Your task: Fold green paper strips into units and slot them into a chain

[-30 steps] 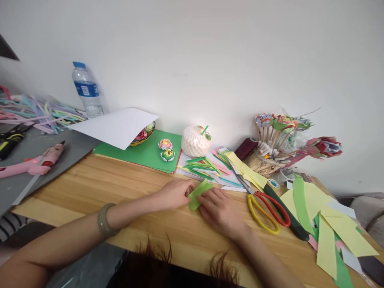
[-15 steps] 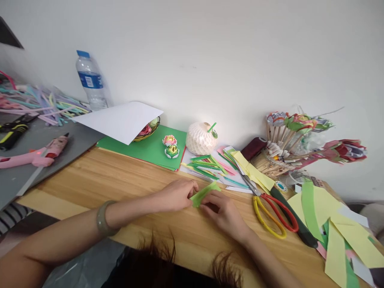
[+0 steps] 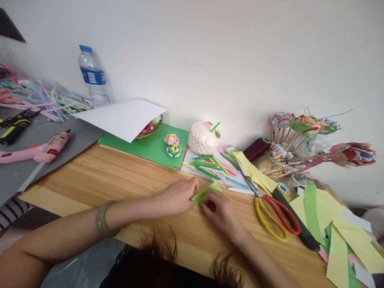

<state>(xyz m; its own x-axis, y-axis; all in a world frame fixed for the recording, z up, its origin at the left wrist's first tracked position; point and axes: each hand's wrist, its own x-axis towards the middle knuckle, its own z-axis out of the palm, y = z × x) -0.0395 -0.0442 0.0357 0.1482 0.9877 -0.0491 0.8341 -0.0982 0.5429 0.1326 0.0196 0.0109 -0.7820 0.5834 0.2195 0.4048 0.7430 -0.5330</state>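
Observation:
A small piece of light green paper (image 3: pixel 206 193) sits between my two hands, low over the wooden table (image 3: pixel 126 176). My left hand (image 3: pixel 180 197), coming from a wrist with a bangle, pinches the paper's left edge. On its right side, my right hand (image 3: pixel 222 211) grips the paper with curled fingers; the thumb is underneath and partly hidden. Beyond my hands lie several thin strips of green, yellow and pink paper (image 3: pixel 207 166). Scissors (image 3: pixel 271 216) with one yellow and one red handle rest to the right of my right hand.
A pink glue gun (image 3: pixel 45 149) and pliers (image 3: pixel 16 128) lie on the left. Behind stand a water bottle (image 3: pixel 93 78), two paper flowers (image 3: pixel 173 150) and a white textured ornament (image 3: pixel 201 139). To the right are paper flowers on sticks (image 3: pixel 306 124) and cut yellow paper (image 3: pixel 337 252).
The whole view has shifted slightly. Both hands keep their hold on the light green paper, in nearly the same place and pose.

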